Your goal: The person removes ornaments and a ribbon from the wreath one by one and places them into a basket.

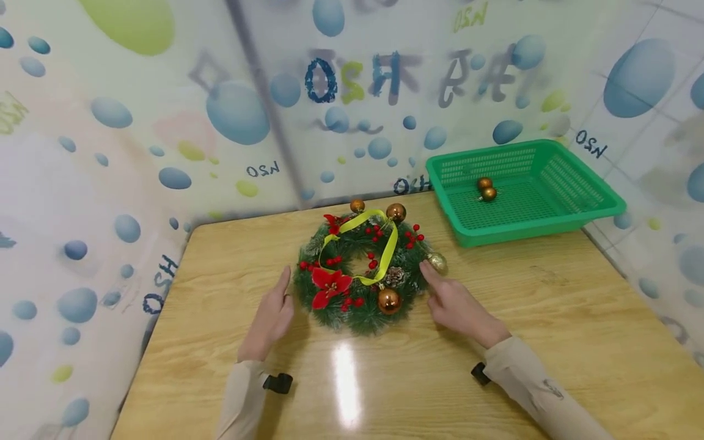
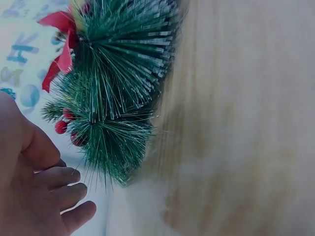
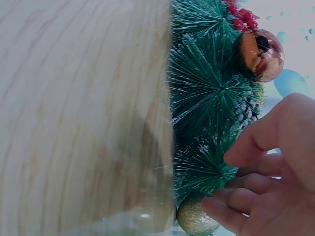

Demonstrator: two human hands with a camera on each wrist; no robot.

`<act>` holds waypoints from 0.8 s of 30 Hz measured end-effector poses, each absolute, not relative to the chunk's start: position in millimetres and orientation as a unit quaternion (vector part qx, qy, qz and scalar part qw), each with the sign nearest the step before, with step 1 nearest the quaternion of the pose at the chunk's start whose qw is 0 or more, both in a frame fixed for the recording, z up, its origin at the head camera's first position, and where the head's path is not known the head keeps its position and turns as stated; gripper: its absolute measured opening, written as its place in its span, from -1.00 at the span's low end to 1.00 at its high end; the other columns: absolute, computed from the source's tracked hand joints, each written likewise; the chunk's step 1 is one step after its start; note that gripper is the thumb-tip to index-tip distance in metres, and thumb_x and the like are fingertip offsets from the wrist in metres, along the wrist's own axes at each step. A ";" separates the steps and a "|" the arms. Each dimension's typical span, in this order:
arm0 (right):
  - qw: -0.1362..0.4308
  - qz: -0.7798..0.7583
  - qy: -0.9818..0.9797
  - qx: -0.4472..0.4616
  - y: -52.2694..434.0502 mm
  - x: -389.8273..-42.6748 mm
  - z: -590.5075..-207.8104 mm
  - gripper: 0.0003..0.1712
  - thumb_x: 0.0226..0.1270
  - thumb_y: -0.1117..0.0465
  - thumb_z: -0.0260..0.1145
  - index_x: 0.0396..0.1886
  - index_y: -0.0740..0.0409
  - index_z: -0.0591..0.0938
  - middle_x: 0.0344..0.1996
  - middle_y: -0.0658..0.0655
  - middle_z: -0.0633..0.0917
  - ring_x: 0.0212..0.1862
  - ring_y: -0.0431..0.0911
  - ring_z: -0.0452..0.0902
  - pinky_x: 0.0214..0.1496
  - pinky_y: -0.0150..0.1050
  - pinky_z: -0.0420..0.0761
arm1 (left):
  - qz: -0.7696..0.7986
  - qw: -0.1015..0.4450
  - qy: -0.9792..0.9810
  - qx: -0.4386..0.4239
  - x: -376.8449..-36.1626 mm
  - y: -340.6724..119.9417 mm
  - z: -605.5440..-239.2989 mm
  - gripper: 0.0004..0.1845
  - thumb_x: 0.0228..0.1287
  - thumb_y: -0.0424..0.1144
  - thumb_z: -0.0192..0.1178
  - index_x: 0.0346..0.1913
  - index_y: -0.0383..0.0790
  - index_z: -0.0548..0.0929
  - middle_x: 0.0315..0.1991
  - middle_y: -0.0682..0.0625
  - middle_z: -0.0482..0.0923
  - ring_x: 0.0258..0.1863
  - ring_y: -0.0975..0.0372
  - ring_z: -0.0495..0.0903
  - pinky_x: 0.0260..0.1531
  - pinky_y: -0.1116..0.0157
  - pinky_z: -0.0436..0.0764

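Observation:
A green Christmas wreath [image 1: 352, 318] lies flat on the table, decked with red berries, a red poinsettia [image 1: 330, 284], a pinecone [image 1: 395, 276], a yellow ribbon [image 1: 389, 247] and shiny copper baubles [image 1: 389, 300]. At its right edge hangs a gold bauble [image 1: 437, 263]. To the wreath's left is my left hand [image 1: 271, 315], holding nothing; the left wrist view shows its loosely bent fingers [image 2: 66, 196] apart from the needles. My right hand [image 1: 459, 305] is at the right edge, fingers [image 3: 246, 182] loosely bent beside the needles and gold bauble; whether they touch is unclear.
A green plastic basket [image 1: 522, 229] stands at the back right, with two copper baubles [image 1: 488, 194] in it. The wooden table [image 1: 220, 256] meets a wall covering [image 1: 247, 122] with blue and green spots behind.

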State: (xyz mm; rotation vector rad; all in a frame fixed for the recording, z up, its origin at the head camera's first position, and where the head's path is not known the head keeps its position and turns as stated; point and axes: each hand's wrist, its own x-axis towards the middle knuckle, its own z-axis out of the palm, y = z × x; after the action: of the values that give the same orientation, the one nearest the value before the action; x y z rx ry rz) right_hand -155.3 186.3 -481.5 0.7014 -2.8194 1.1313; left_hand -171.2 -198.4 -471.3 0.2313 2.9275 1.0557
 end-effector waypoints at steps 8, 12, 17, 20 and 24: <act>0.039 0.372 -0.899 0.228 184.4 -150.9 -472.2 -0.18 0.19 0.54 0.17 0.50 0.48 0.22 0.35 0.56 0.43 -0.78 -0.39 0.12 -0.79 -0.46 0.33 | 0.368 -0.011 0.926 0.082 -129.5 -188.6 -473.7 -0.30 0.44 -0.51 -0.22 0.61 -0.39 -0.07 0.62 -0.28 -0.05 0.13 -0.08 0.52 0.38 -0.02 0.40; 0.087 0.377 -0.896 0.218 178.5 -148.3 -470.7 -0.31 0.21 0.52 0.18 0.40 0.47 0.41 -0.36 0.37 0.70 -0.77 -0.44 0.04 -0.77 -0.48 0.28 | 0.375 -0.013 0.921 0.101 -122.0 -176.6 -478.1 -0.29 0.40 -0.53 -0.17 0.60 -0.39 -0.02 0.61 -0.26 0.00 -0.07 -0.04 0.56 0.34 0.00 0.45; 0.175 0.376 -0.884 0.216 166.3 -143.6 -472.5 -0.52 0.27 0.46 0.25 0.21 0.44 0.60 -0.30 0.36 0.77 -0.75 -0.51 -0.07 -0.67 -0.43 0.37 | 0.365 -0.005 0.924 0.112 -121.5 -168.3 -485.6 -0.27 0.39 -0.51 -0.13 0.59 -0.40 -0.03 0.62 -0.24 -0.04 0.53 -0.08 0.20 0.54 0.00 0.19; 0.207 0.371 -0.877 0.225 159.6 -139.6 -471.9 -0.57 0.28 0.43 0.28 0.16 0.43 0.64 -0.01 0.39 0.75 -0.74 -0.47 0.12 -0.44 -0.32 0.64 | 0.354 0.002 0.929 0.108 -121.5 -166.5 -487.9 -0.27 0.39 -0.48 -0.14 0.60 -0.39 -0.05 0.62 -0.23 -0.07 0.60 -0.04 0.01 0.57 0.01 0.10; 0.219 0.377 -0.869 0.234 152.4 -133.6 -469.6 -0.59 0.28 0.41 0.31 0.13 0.42 0.65 0.02 0.38 0.74 -0.72 -0.20 0.43 -0.15 -0.09 0.78 | 0.330 0.001 0.937 0.112 -120.3 -164.8 -488.2 -0.28 0.40 -0.46 -0.14 0.59 -0.42 -0.04 0.61 -0.26 -0.07 0.59 -0.07 0.03 0.57 -0.02 0.11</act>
State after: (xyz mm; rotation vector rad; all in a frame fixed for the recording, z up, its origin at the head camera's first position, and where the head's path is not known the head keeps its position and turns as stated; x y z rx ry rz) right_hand -133.6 152.4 -469.6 0.6474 -2.4045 1.0422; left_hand -120.3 -164.8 -488.2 0.3524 2.9412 1.0373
